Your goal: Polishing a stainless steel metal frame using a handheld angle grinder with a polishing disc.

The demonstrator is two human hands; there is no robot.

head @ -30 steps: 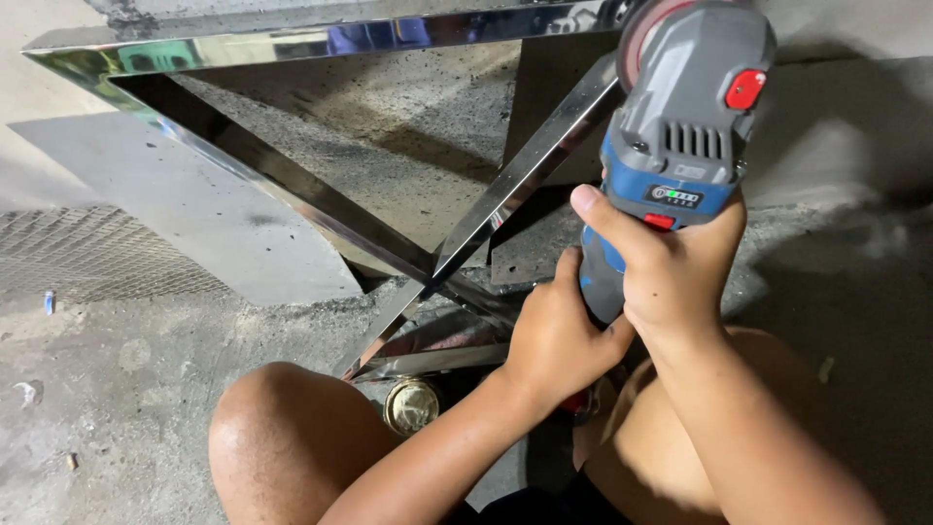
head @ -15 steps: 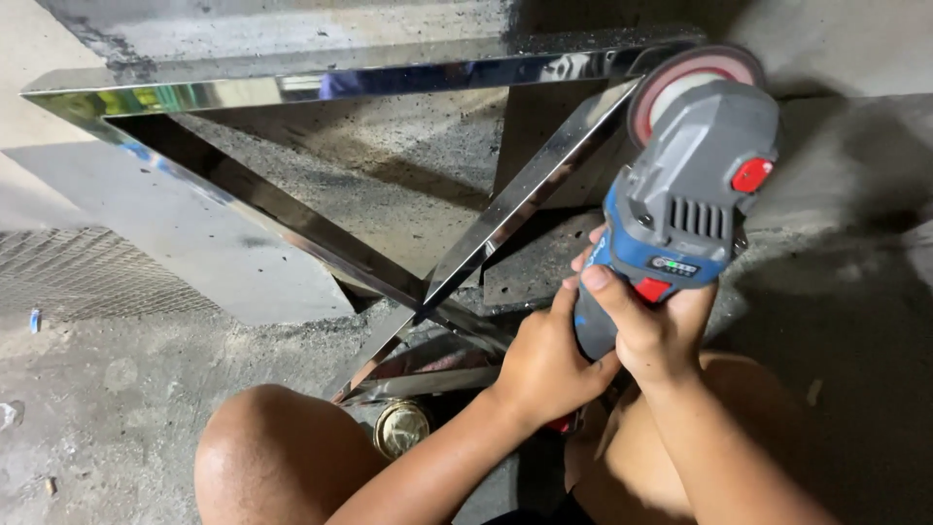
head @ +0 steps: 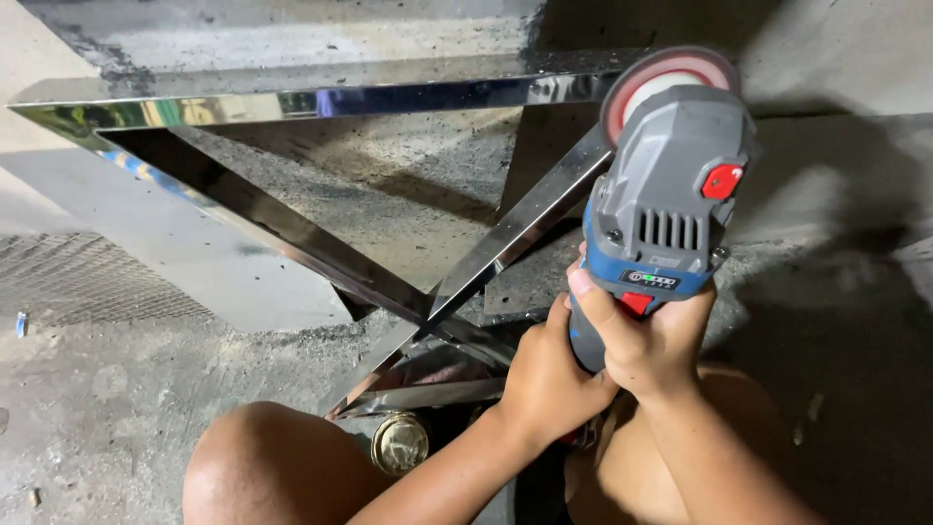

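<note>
I hold a grey and blue angle grinder (head: 671,204) with both hands. My right hand (head: 646,335) wraps its body just below a red switch, thumb across the front. My left hand (head: 546,384) grips the lower part of the handle beside it. The grinder's pink flap disc (head: 666,78) sits at the far end, touching the upper right joint of a polished metal frame (head: 292,102). Two mirror-bright bars (head: 505,243) of the frame cross in an X just left of my hands.
The frame rests on a dusty concrete floor (head: 126,418). A flat grey metal sheet (head: 204,272) lies under its left side. A small round brass-coloured cap (head: 398,442) sits between my knees (head: 262,467). The far right lies in dark shadow.
The grinder has shifted slightly down and right in view, its disc now fully visible at the frame's upper right joint. Both hands keep their grip.
</note>
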